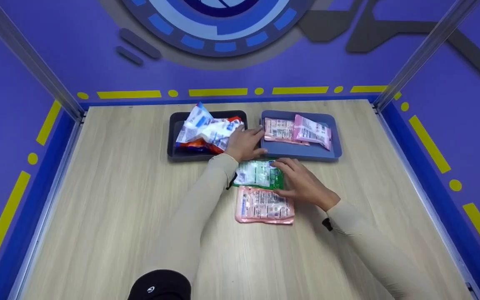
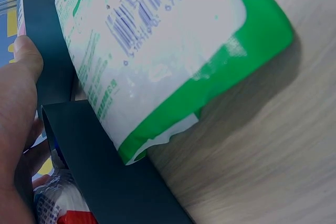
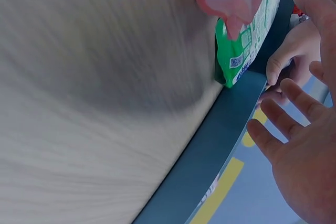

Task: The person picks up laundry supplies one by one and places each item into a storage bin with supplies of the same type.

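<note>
My left hand (image 1: 245,143) is at the right end of the dark tray (image 1: 173,156), beside the gap between the trays. Its thumb (image 2: 27,59) stands apart from the other fingers, and it visibly grips no package. In the dark tray lie shiny white, blue and red packages (image 1: 211,131). My right hand (image 1: 306,185) hovers over the right end of a green and white package (image 1: 256,173), fingers spread in the right wrist view. That package lies in front of the trays. Closer to me is a pink package (image 1: 265,206), flat on the table.
A blue-grey tray (image 1: 302,155) to the right holds two pink packages (image 1: 279,130). The wooden table (image 1: 119,200) is enclosed by purple-blue panels (image 1: 231,77) with metal posts at the back corners.
</note>
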